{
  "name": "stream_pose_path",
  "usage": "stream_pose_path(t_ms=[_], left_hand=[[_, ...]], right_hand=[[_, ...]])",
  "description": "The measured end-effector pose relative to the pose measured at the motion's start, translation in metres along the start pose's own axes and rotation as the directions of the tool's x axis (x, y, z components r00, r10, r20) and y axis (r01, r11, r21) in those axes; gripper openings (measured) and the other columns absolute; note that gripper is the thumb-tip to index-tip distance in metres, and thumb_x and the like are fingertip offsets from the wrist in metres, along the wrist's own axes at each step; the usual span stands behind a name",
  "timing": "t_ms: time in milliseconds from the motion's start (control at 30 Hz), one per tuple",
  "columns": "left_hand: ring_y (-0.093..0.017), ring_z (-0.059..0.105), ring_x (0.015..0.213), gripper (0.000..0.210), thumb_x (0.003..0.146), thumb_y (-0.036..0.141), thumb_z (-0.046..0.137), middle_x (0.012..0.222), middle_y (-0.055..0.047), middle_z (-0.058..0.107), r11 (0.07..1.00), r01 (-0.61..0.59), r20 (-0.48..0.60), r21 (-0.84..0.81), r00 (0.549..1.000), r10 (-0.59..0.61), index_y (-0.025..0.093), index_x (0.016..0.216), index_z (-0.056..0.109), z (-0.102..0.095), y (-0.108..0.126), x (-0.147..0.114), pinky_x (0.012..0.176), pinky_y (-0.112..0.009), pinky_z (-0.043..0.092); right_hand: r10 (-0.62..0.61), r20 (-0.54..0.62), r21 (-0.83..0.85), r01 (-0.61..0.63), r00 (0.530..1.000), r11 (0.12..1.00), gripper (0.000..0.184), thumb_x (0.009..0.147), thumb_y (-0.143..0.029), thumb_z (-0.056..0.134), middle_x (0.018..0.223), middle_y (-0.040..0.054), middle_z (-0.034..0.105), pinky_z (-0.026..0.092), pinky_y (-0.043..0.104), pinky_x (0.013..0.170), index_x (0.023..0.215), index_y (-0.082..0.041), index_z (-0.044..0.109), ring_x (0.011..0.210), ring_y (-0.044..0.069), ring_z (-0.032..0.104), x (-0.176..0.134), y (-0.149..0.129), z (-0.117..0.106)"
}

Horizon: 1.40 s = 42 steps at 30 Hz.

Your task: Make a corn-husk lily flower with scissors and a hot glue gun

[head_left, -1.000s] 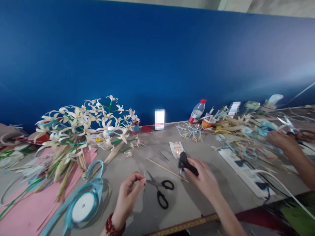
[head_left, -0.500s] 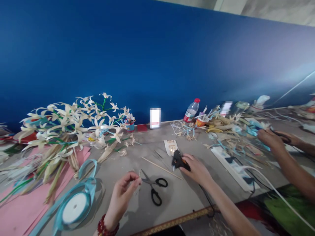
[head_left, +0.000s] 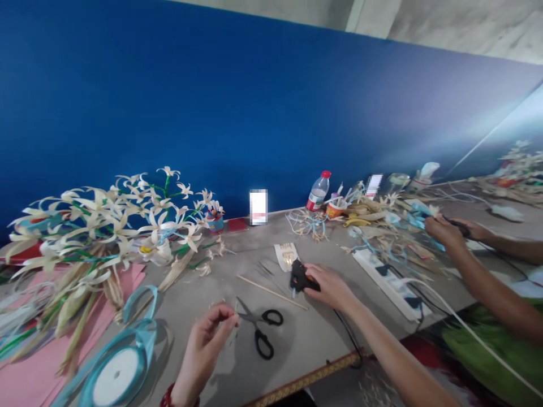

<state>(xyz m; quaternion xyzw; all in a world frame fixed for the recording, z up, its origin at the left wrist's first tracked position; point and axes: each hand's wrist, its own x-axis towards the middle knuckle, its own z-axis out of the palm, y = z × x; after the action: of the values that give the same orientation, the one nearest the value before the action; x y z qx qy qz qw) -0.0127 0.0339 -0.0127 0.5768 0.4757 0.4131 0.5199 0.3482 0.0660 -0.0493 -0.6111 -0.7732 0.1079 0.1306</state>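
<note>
My left hand point(head_left: 211, 333) is closed in a pinch on a small thin pale-green strip point(head_left: 236, 325), too fine to make out fully. Just right of those fingertips lie open scissors point(head_left: 263, 325) with black handles. My right hand point(head_left: 328, 285) is wrapped around a black hot glue gun point(head_left: 300, 277), whose nozzle points down toward the table; its cord runs to the table's front edge. Behind the gun is a small white card point(head_left: 283, 255) with gold pieces on it. A thin wooden stick point(head_left: 267, 289) lies between my hands, near some fine dark wires.
White husk-like flowers point(head_left: 110, 215) with green stems fill the left, over pink paper point(head_left: 40, 376). A blue ribbon roll point(head_left: 119, 376) lies in front. To the right are a bottle point(head_left: 319, 193), a power strip point(head_left: 386, 285), husk scraps and a co-worker's hands point(head_left: 445, 232).
My view has turned slightly right, so things appear further left. Both hands keep their holds, with little movement relative to the table.
</note>
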Motion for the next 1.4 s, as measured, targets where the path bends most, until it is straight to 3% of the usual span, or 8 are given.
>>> stream_pose_path(t_ms=[267, 467, 567, 667, 767, 967, 1233, 1400], left_hand=[[-0.017, 0.054, 0.071, 0.030, 0.084, 0.046, 0.065, 0.072, -0.001, 0.060, 1.000, -0.012, -0.003, -0.022, 1.000, 0.012, 0.017, 0.077, 0.064, 0.001, -0.003, 0.001, 0.067, -0.023, 0.043], [-0.017, 0.054, 0.072, 0.030, 0.085, 0.047, 0.063, 0.073, -0.001, 0.059, 1.000, 0.005, -0.005, 0.020, 1.000, -0.005, 0.017, 0.079, 0.064, -0.003, -0.006, 0.000, 0.066, -0.023, 0.043], [-0.018, 0.057, 0.072, 0.028, 0.088, 0.044, 0.060, 0.073, -0.002, 0.062, 0.995, -0.027, 0.065, 0.096, 0.998, 0.021, 0.018, 0.078, 0.064, -0.001, 0.006, 0.012, 0.067, -0.024, 0.044], [-0.020, 0.062, 0.079, 0.018, 0.091, 0.034, 0.056, 0.081, -0.004, 0.069, 0.941, -0.189, 0.212, 0.279, 0.968, 0.131, 0.020, 0.083, 0.066, 0.016, 0.020, 0.042, 0.074, -0.027, 0.046], [-0.022, 0.063, 0.096, 0.012, 0.089, 0.018, 0.053, 0.099, -0.005, 0.072, 0.769, -0.446, 0.412, 0.458, 0.873, 0.261, 0.021, 0.088, 0.065, 0.049, 0.019, 0.084, 0.090, -0.032, 0.045], [-0.023, 0.062, 0.101, 0.013, 0.089, 0.015, 0.051, 0.101, -0.008, 0.070, 0.677, -0.478, 0.477, 0.560, 0.854, 0.208, 0.020, 0.090, 0.064, 0.107, -0.008, 0.135, 0.092, -0.035, 0.044], [-0.026, 0.060, 0.102, 0.015, 0.091, 0.015, 0.048, 0.099, -0.010, 0.069, 0.612, -0.500, 0.503, 0.613, 0.844, 0.187, 0.019, 0.093, 0.063, 0.114, -0.012, 0.137, 0.096, -0.041, 0.038], [-0.024, 0.061, 0.104, 0.013, 0.089, 0.014, 0.051, 0.101, -0.009, 0.070, 0.680, -0.464, 0.474, 0.568, 0.860, 0.191, 0.019, 0.090, 0.063, 0.113, -0.017, 0.137, 0.098, -0.040, 0.036]], right_hand=[[-0.010, 0.025, 0.079, 0.008, 1.000, 0.997, 0.025, 0.088, -0.042, 0.058, 0.099, 0.0071, 0.068, 0.049, 0.034, 0.078, 0.104, -0.023, 0.055, 0.088, 0.024, 0.065, 0.005, 0.017, -0.013], [-0.042, -0.006, 0.104, 0.043, 0.999, 0.994, 0.018, 0.080, -0.032, 0.065, 0.104, 0.0061, 0.060, 0.046, 0.030, 0.077, 0.091, -0.022, 0.054, 0.086, 0.021, 0.059, 0.002, 0.013, -0.016], [-0.062, 0.005, 0.123, 0.061, 0.998, 0.991, 0.019, 0.080, -0.030, 0.065, 0.108, 0.0059, 0.059, 0.046, 0.030, 0.080, 0.094, -0.022, 0.055, 0.089, 0.021, 0.060, -0.001, 0.010, -0.016], [-0.072, 0.023, 0.142, 0.068, 0.997, 0.987, 0.020, 0.080, -0.030, 0.065, 0.109, 0.0055, 0.060, 0.046, 0.030, 0.082, 0.097, -0.023, 0.057, 0.090, 0.021, 0.060, -0.002, 0.009, -0.016], [-0.067, 0.027, 0.151, 0.062, 0.997, 0.987, 0.019, 0.080, -0.029, 0.065, 0.108, 0.0059, 0.061, 0.046, 0.032, 0.083, 0.097, -0.023, 0.057, 0.092, 0.022, 0.060, -0.002, 0.007, -0.014], [-0.045, 0.002, 0.180, 0.044, 0.999, 0.983, 0.022, 0.077, -0.027, 0.068, 0.108, 0.0072, 0.063, 0.046, 0.035, 0.086, 0.096, -0.022, 0.059, 0.098, 0.025, 0.060, -0.004, 0.006, -0.012], [0.060, -0.125, 0.418, -0.003, 0.990, 0.909, 0.026, 0.076, -0.039, 0.069, 0.097, 0.0048, 0.068, 0.050, 0.035, 0.082, 0.096, -0.022, 0.063, 0.088, 0.024, 0.064, -0.007, 0.027, -0.008], [0.297, -0.277, 0.637, -0.057, 0.914, 0.769, 0.043, 0.096, -0.051, 0.030, 0.110, 0.0120, 0.068, 0.055, 0.042, 0.081, 0.120, -0.022, 0.051, 0.088, 0.027, 0.069, -0.020, 0.052, -0.031]])
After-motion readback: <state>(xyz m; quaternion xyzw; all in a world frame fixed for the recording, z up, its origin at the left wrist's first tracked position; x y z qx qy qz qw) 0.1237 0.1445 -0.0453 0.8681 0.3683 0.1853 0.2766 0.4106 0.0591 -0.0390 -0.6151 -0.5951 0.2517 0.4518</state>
